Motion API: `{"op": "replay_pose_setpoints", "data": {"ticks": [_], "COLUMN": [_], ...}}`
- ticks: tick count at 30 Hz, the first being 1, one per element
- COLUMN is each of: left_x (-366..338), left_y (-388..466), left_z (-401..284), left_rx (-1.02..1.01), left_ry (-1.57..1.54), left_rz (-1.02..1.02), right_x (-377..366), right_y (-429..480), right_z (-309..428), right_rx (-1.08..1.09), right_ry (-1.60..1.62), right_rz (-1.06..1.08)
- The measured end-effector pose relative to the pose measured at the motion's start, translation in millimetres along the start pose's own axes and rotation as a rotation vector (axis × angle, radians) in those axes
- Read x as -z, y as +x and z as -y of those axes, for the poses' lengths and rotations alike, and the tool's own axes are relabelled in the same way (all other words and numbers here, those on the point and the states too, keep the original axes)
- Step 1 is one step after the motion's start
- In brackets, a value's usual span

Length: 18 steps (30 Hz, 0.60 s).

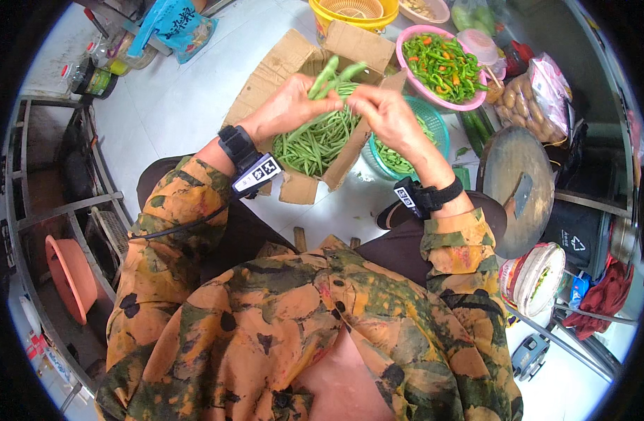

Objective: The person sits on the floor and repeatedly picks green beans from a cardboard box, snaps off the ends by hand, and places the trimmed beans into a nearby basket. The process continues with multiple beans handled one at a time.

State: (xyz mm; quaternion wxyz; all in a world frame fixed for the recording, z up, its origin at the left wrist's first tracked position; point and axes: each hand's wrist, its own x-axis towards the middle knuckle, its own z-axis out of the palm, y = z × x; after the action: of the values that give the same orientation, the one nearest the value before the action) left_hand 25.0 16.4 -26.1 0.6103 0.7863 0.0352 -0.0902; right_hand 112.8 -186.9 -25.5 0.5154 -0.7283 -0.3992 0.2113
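Over a cardboard box of green beans (319,144), my left hand (293,105) holds a few green beans (326,76) that stick up past its fingers. Close against its thumb, my right hand (388,113) has thumb and forefinger pinched together, seemingly on the end of a bean; motion blur hides the exact contact. The open cardboard box (261,76) has its flaps folded outward. Beneath my right hand stands a teal plastic basket (444,129) with shorter bean pieces (398,158) in it, partly hidden by the hand and forearm.
A pink basin (403,39) of green and orange peppers (440,66) stands beyond the basket. To the right are a bag of potatoes (522,102), cucumbers (473,131), and a round chopping board (495,168) with a cleaver (522,194) on it. A yellow bucket (322,26) is behind the box.
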Motion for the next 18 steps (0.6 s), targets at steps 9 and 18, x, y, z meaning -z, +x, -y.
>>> {"op": "replay_pose_setpoints", "data": {"ticks": [9,18], "left_x": [49,60], "left_y": [16,20], "left_z": [-20,5], "left_rx": [-0.118,-0.025], "left_ry": [-0.444,-0.711], "left_rz": [-0.446,-0.489], "right_x": [-32,-31], "right_y": [13,21], "right_z": [-39,-14], "right_rx": [-0.388,-0.423], "right_ry": [0.138,0.631], "right_rz": [0.128,0.171]}}
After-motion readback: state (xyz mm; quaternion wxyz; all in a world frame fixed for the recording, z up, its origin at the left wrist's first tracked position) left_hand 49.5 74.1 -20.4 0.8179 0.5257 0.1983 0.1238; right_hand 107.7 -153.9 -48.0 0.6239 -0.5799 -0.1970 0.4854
